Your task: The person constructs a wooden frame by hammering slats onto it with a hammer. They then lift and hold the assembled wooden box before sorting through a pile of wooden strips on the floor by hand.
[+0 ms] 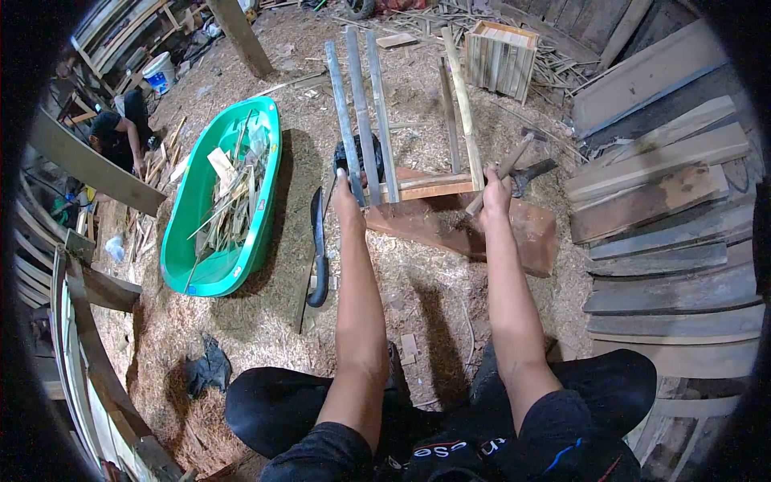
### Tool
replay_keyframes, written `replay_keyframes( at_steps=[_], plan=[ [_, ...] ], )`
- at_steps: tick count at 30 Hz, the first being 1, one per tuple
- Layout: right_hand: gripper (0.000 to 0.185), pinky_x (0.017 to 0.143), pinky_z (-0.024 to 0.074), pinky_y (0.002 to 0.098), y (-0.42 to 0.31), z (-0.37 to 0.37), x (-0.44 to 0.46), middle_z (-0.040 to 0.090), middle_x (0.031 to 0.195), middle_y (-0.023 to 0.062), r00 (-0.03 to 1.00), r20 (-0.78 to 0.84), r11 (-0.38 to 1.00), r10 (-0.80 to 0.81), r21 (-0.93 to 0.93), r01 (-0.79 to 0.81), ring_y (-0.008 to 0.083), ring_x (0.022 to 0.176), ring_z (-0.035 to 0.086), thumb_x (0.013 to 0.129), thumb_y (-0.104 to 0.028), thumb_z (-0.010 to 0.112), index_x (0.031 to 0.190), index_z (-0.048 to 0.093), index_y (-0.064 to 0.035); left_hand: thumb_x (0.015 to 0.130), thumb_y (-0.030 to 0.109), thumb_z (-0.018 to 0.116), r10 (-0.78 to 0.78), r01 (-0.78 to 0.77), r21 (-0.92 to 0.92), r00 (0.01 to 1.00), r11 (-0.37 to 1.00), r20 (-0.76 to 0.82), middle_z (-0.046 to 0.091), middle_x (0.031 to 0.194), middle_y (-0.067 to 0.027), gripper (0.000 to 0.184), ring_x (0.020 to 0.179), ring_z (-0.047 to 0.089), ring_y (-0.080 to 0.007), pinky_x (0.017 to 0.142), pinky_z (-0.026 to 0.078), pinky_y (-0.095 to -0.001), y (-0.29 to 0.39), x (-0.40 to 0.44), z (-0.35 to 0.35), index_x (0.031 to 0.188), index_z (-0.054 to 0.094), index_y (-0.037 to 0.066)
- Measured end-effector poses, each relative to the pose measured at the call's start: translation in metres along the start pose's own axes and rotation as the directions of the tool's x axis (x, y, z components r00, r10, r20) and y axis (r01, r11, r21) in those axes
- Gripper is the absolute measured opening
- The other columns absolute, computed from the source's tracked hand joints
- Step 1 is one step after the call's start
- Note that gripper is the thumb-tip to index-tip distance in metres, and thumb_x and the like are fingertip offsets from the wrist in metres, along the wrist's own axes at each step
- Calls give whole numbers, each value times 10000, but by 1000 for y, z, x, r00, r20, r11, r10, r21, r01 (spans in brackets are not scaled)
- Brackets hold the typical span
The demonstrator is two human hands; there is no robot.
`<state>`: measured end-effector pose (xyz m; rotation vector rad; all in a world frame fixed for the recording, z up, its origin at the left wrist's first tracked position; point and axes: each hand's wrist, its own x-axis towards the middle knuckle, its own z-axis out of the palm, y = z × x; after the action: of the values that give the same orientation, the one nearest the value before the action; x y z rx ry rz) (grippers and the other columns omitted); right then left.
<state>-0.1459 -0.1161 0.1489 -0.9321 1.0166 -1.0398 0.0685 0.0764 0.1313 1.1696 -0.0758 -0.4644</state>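
A partly built slatted wooden frame (434, 188) stands over a reddish-brown wood block (530, 234), its upright slats pointing away from me. On the frame's left end my left hand (348, 197) is closed, by the lower ends of the grey slats (359, 104). At the right end is my right hand (495, 195), wrapped round the wooden handle of a hammer (506, 165); it is also close to the frame's pale right slat (462, 100). A long knife with a dark handle (320, 281) lies on the ground left of my left forearm.
A green tub (269, 189) with wood scraps stands at the left. A slatted crate (502, 58) stands at the back right. Planks (658, 217) line the right side. Another person (120, 132) crouches at the far left. A black cloth (208, 367) lies front left.
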Motion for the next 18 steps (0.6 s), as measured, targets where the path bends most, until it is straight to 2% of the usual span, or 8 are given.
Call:
replay_keyframes(
  at_steps=[1,4,7,9,13,16,17,18],
  plan=[
    [443,954,422,387,5,-4,4,582,1199,169,999,-19,998,-31,-61,29,275,1112,565,956,-285,601,1204,504,69,1004,438,510,-9,15,75,997,997,-81,682,861,-87,491,718,622,-180,648,497,-313,24,-13,11,967,691,-16],
    [433,919,440,403,13,-15,13,615,1137,162,996,-26,973,-89,-215,81,285,1045,596,965,-311,587,1180,512,57,976,461,562,-33,6,273,995,962,94,663,800,-64,485,640,600,-145,581,473,-276,46,-5,9,967,686,-8],
    [365,851,476,399,6,-22,12,665,1020,145,997,-12,938,-70,-342,61,288,954,634,999,-298,536,1137,516,39,955,474,601,20,-49,274,994,960,108,636,723,-26,486,585,557,-110,532,429,-266,60,-16,24,903,690,-1],
    [256,738,512,346,-8,-17,1,660,956,130,992,50,976,-116,-182,123,230,827,642,1017,-219,492,1118,523,14,962,424,614,41,-81,343,992,936,123,649,691,-39,423,571,579,-118,508,421,-257,69,-25,26,875,665,13],
    [181,634,524,301,-73,21,-59,666,844,120,980,149,958,-133,273,89,197,675,637,1036,-174,440,1067,516,-13,991,280,603,278,-298,196,953,934,121,649,650,-58,346,576,604,-119,519,453,-275,55,-39,24,808,647,-10],
    [220,609,513,326,-79,30,-73,626,753,118,982,108,969,-157,208,132,209,613,609,1040,-236,441,1058,476,-19,984,264,619,266,-280,172,959,945,101,647,664,-40,363,588,588,-107,531,459,-293,38,-26,6,760,647,-20],
    [209,526,472,295,-67,26,-59,587,696,93,958,192,959,-213,231,166,175,570,575,1039,-240,446,1090,458,-38,973,281,640,313,-321,202,947,925,72,628,656,-19,371,600,558,-82,530,442,-282,27,-16,-1,744,650,-11],
    [205,522,464,287,-68,27,-58,582,698,92,958,174,952,-228,248,181,168,565,567,1038,-242,446,1092,456,-44,970,290,644,343,-351,220,936,910,74,623,652,-16,376,603,550,-75,529,438,-276,26,-13,-1,740,651,-7]
  ],
)
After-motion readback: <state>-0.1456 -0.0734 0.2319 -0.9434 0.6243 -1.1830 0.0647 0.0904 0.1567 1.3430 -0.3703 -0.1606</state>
